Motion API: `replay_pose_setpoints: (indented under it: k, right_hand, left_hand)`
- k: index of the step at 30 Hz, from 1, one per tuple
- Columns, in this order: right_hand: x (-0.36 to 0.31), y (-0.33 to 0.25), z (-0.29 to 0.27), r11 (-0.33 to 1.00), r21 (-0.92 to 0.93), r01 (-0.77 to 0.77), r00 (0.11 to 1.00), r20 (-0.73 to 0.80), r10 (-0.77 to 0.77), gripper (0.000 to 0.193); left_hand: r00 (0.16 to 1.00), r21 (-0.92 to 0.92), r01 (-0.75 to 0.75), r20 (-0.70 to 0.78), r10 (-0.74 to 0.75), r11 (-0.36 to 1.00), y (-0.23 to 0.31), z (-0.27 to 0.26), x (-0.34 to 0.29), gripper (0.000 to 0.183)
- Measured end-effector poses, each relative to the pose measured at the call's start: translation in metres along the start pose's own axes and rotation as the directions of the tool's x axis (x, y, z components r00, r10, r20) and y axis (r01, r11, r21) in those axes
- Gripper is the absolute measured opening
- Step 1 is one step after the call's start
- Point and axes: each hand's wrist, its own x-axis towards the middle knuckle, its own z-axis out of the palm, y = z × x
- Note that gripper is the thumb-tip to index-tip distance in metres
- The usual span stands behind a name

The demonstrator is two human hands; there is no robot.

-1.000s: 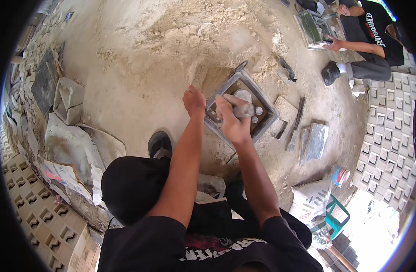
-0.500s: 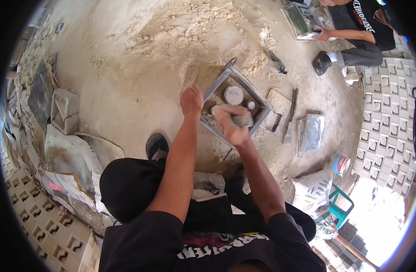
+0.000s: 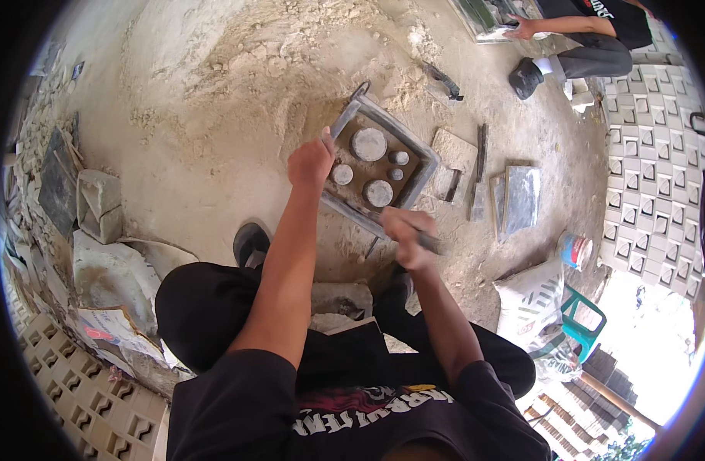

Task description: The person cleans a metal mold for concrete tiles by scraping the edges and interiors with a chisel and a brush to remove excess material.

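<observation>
A square grey mould frame (image 3: pixel 420 183) rests on the dusty ground in front of me, one corner toward me. Inside it, round grey cores of different sizes stand in sandy material, a large round core (image 3: pixel 369 144) farthest away. My left hand (image 3: pixel 310 160) is closed at the frame's left side, thumb along the rim. Just off the near right edge, my right hand (image 3: pixel 410 234) grips a dark grey tool (image 3: pixel 431 243); motion blurs it, so its exact kind is unclear.
Loose sandy powder (image 3: pixel 268 58) is heaped beyond the frame. To the right lie flat plates (image 3: pixel 520 201), dark bars (image 3: pixel 479 169), a white sack (image 3: pixel 531 296) and a small bucket (image 3: pixel 575 251). A co-worker's hand (image 3: pixel 520 28) touches another mould at the upper right. Patterned blocks (image 3: pixel 648 169) are stacked beyond.
My right hand has drawn back from over the mould toward me with the tool, uncovering the near cores. My left hand stays at the frame's left side. The view has shifted slightly.
</observation>
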Motion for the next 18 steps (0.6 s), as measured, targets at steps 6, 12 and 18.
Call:
replay_pose_setpoints:
  k: [6,12,18]
  right_hand:
    - [-0.005,-0.035,0.007,0.995,-0.065,-0.080,0.985,-0.156,0.069,0.033]
    - [-0.028,-0.010,0.019,0.991,-0.128,0.028,0.961,-0.269,-0.062,0.037]
    - [-0.018,0.015,0.014,0.934,-0.355,0.029,0.986,-0.141,-0.084,0.032]
  left_hand:
    - [0.997,0.005,0.071,-0.029,-0.071,0.997,-0.003,-0.001,-0.001,0.067]
    - [0.994,-0.001,0.084,-0.076,-0.084,0.996,-0.004,0.000,0.001,0.067]
    - [0.992,0.003,0.094,-0.090,-0.093,0.996,-0.004,0.002,0.001,0.067]
